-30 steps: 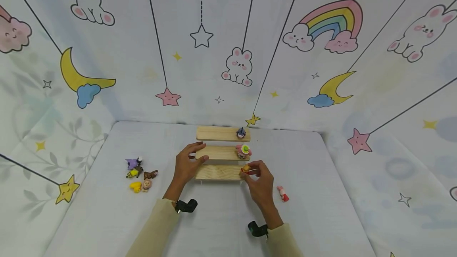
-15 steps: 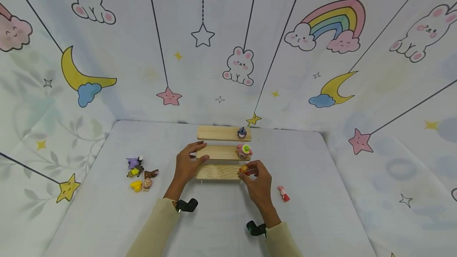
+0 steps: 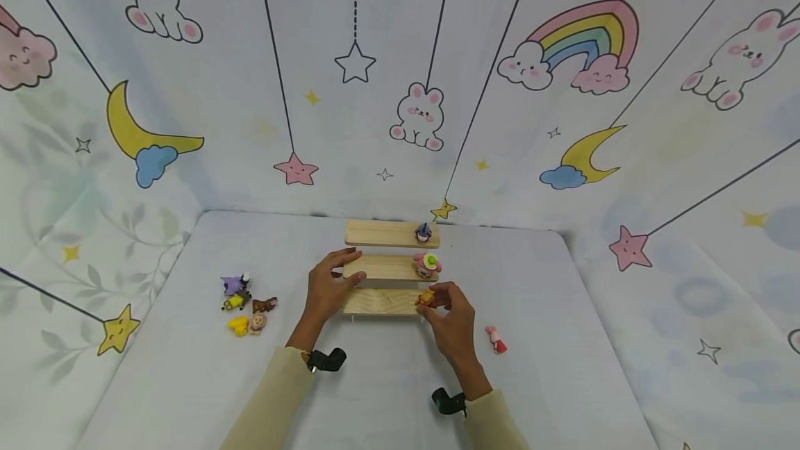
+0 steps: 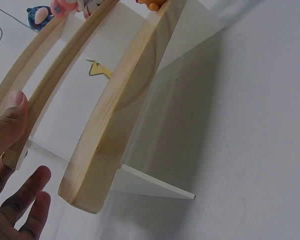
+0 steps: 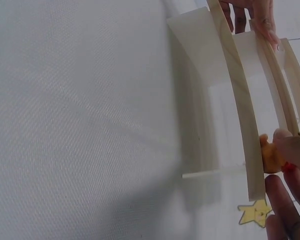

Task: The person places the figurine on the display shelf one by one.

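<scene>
A three-tier wooden display stand (image 3: 381,303) with white side supports stands in the middle of the table. My left hand (image 3: 328,286) grips the left end of its middle board, the thumb (image 4: 14,112) on the board's edge. At the right end of the lowest board, my right hand (image 3: 455,318) pinches a small orange-yellow bear figurine (image 3: 426,298) with a red part. In the right wrist view the figurine (image 5: 271,156) is at the board, partly hidden by thumb and fingers. A pink figurine (image 3: 427,264) stands on the middle board's right end and a dark blue one (image 3: 423,232) on the top board.
Several small figurines lie grouped at the left, among them a purple one (image 3: 232,285), a brown one (image 3: 264,305) and a yellow one (image 3: 238,326). A pink-and-red figurine (image 3: 496,339) lies right of my right hand. A printed cloth backdrop (image 3: 350,123) rises behind the table.
My right hand has shifted slightly left with the bear figurine, along the lowest board. My left hand has kept its grip on the middle board.
</scene>
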Tool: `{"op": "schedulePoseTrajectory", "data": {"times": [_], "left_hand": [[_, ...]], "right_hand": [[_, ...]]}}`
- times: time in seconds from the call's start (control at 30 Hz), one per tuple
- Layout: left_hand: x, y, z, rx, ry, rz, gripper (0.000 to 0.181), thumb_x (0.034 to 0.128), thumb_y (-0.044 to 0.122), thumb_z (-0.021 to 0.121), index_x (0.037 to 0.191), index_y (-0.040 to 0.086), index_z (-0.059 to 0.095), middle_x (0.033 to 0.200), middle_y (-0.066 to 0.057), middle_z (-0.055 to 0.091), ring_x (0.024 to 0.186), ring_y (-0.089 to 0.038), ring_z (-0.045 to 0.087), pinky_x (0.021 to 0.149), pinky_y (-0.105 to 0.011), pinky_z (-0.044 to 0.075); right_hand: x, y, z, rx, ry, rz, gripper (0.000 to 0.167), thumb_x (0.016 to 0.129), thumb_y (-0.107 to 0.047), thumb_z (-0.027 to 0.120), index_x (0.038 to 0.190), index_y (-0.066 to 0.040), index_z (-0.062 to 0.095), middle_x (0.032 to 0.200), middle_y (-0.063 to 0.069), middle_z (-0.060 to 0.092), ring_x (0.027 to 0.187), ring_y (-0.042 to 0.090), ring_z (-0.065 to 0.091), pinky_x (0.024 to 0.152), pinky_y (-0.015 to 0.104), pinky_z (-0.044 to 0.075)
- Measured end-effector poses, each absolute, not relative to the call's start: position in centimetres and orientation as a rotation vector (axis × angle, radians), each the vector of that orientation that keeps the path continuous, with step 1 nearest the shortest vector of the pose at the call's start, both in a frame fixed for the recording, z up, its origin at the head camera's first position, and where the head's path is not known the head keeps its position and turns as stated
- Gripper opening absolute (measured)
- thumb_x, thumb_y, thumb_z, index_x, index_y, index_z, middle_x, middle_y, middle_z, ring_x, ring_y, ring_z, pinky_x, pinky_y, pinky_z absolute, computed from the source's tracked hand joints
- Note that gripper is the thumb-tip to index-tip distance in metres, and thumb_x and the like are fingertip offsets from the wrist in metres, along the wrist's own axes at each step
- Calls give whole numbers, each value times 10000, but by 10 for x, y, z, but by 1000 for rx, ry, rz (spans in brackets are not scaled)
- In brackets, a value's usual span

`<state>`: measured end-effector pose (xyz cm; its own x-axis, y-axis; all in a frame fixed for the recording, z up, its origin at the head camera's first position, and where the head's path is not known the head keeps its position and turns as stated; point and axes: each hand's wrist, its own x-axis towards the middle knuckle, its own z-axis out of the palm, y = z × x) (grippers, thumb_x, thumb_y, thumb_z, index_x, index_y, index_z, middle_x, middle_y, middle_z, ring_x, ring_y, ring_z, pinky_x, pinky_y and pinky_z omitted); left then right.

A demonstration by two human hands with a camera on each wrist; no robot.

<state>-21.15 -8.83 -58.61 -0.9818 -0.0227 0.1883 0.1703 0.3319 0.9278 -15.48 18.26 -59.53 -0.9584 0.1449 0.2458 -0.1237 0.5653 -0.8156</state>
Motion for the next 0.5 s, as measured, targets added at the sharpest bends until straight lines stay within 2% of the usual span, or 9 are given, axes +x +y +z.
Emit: {"op": "schedulePoseTrajectory", "data": {"times": [0.3,0.5], "left_hand": [[-212,-89,-587,-145,-2415,-1701,492,879,218,889,1349,172,751,1465,-74,667,1316,-302,644,996,-502,553],[-212,-89,-587,-141,-2421,-1702,499,878,257,889,1350,172,751,1465,-75,668,1318,-300,644,1003,-502,553]], "right_hand": [[-150,188,-595,-10,-2524,1308,533,820,-186,945,1285,-175,685,1083,-31,717,959,140,698,898,492,616],[-144,195,-593,-51,-2526,1287,511,824,-232,946,1266,-222,689,1094,-37,730,961,139,702,854,424,603]]}}
